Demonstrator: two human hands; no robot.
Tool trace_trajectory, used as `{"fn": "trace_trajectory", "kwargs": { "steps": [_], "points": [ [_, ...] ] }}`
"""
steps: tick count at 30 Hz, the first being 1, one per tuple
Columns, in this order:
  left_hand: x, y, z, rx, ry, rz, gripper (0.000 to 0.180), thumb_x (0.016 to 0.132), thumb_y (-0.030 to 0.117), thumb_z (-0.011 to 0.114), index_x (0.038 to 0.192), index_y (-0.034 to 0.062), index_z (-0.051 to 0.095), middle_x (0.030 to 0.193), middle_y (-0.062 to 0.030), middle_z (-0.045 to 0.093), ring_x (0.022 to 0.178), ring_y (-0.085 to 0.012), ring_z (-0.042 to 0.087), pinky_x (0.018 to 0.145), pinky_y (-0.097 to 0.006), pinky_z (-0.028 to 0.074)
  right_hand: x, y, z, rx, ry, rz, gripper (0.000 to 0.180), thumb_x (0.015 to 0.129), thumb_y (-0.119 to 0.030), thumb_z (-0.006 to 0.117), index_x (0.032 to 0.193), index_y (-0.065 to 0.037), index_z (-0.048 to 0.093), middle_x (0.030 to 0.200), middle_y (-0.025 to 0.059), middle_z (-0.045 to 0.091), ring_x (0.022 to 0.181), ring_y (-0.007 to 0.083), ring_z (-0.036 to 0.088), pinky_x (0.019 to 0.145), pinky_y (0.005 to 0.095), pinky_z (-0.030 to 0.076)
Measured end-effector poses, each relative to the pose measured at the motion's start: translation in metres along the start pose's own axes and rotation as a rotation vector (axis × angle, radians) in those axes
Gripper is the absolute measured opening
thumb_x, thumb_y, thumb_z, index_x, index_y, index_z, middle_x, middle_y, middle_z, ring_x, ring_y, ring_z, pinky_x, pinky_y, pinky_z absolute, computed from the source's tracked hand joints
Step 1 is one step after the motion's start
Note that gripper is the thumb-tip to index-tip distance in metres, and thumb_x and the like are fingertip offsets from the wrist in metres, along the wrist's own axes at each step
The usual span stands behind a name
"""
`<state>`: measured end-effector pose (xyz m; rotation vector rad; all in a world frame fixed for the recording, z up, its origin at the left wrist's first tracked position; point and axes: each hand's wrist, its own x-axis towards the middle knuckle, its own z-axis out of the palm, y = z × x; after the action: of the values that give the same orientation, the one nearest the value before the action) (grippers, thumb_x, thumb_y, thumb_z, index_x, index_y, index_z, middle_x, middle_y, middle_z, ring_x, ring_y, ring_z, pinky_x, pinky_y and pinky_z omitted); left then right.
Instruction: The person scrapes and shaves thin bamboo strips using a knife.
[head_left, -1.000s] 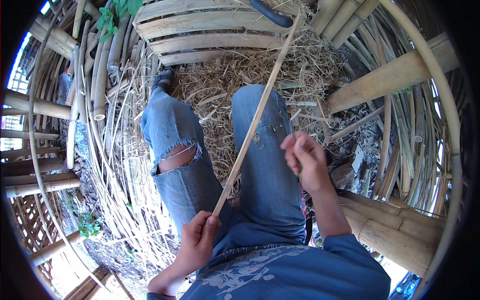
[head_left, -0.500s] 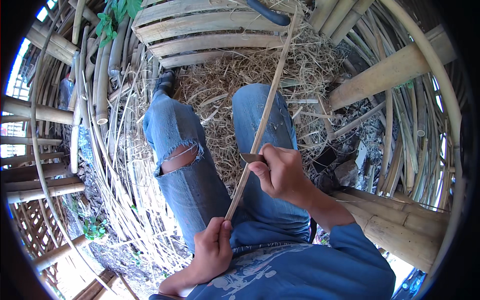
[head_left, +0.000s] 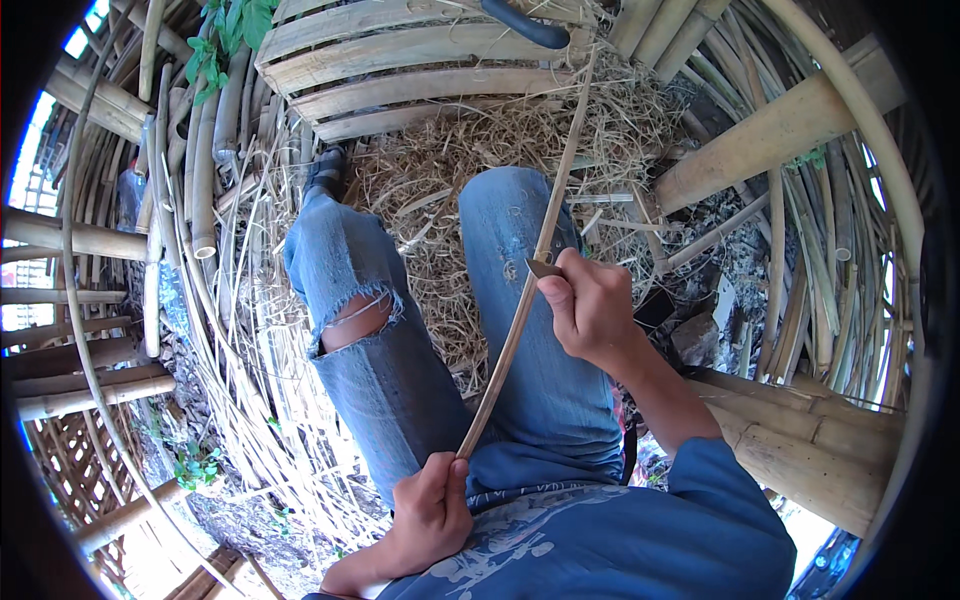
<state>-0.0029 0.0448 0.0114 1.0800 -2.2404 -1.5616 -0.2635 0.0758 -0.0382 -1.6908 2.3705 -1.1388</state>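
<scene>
A long thin bamboo strip (head_left: pixel 545 240) runs from my lap up toward the slatted bamboo bench at the top. My left hand (head_left: pixel 432 510) grips its near end just above my blue shirt. My right hand (head_left: pixel 590 305) is closed around a small knife (head_left: pixel 543 268) whose blade tip rests against the strip about midway along, over my right thigh. Both my legs are in blue jeans, the left one torn at the knee.
Dry bamboo shavings (head_left: pixel 440 170) are heaped on the ground under my legs. A slatted bamboo bench (head_left: pixel 400 60) stands ahead, thick bamboo poles (head_left: pixel 800 440) lie at right, and bundles of thin strips (head_left: pixel 230 330) and poles lie at left. A dark curved handle (head_left: pixel 525 25) rests on the bench.
My right hand came down from beside the strip and set the knife against it. My left hand slid slightly toward my body along the strip's near end.
</scene>
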Motion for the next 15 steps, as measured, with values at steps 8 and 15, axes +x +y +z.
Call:
{"fn": "trace_trajectory", "kwargs": {
  "steps": [8,15],
  "points": [
    [-0.002,-0.002,-0.002,-0.003,-0.040,-0.017,0.008,0.089,0.003,0.051,0.080,0.0016,0.051,0.048,-0.0106,0.045,0.038,-0.0212,0.048,0.038,-0.032,0.034,0.010,0.019,-0.010,-0.131,0.086,-0.065,0.038,0.092,-0.034,0.048,0.064,-0.007,0.047,0.048,0.0072,0.050,0.042,0.0248,0.055,0.039,0.0330,0.040],
    [-0.008,-0.006,-0.002,-0.035,-0.083,-0.092,0.012,0.089,0.004,0.050,0.077,0.0014,0.051,0.046,-0.0096,0.043,0.036,-0.0189,0.046,0.038,-0.031,0.033,0.021,0.064,-0.017,-0.282,0.179,0.063,0.041,0.093,-0.035,0.045,0.065,-0.006,0.049,0.048,0.0107,0.051,0.040,0.0293,0.053,0.038,0.0375,0.038]
  ]
}}
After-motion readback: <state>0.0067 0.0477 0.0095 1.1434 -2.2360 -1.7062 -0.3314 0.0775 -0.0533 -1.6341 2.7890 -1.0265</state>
